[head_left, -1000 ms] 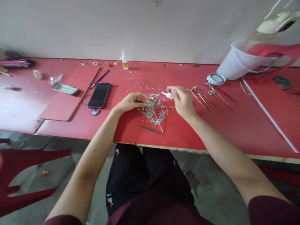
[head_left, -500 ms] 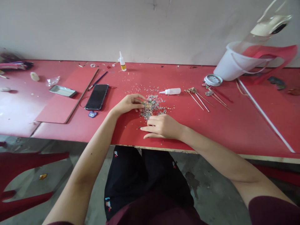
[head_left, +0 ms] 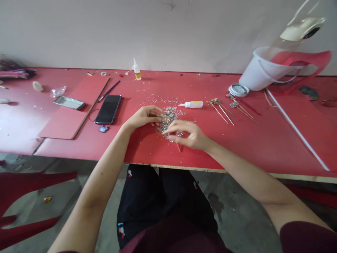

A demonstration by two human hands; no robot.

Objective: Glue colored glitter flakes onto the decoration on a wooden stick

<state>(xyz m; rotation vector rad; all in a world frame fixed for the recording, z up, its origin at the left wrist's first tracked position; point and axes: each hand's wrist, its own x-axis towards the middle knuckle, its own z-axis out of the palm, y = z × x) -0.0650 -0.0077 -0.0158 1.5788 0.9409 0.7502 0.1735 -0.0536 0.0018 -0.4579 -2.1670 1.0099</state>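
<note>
My left hand (head_left: 146, 116) rests at the left side of a heap of tiny shiny chips (head_left: 172, 114) on the red table. Its fingertips are closed on the ornamented end of a hairpin, which is partly hidden among the chips. The hairpin's thin gold stick (head_left: 178, 147) points toward the table's front edge, passing under my right hand (head_left: 190, 134). That hand hovers low over the near side of the heap, thumb and fingers drawn together in a pinch; what sits between them is too small to make out. Just beyond lies a white glue bottle (head_left: 194, 104) on its side.
Several finished-looking hairpins (head_left: 219, 110) lie to the right, near a round white lid (head_left: 238, 90) and a white bucket (head_left: 259, 68). A phone (head_left: 108, 109), a brush (head_left: 109, 90) and a small tray (head_left: 69, 103) are leftward. Another glue bottle (head_left: 137, 70) stands behind.
My right hand has lifted and moved slightly up over the chips, its fingers drawing into a pinch. The hairpin's stick now shows below it. My left hand stays in place.
</note>
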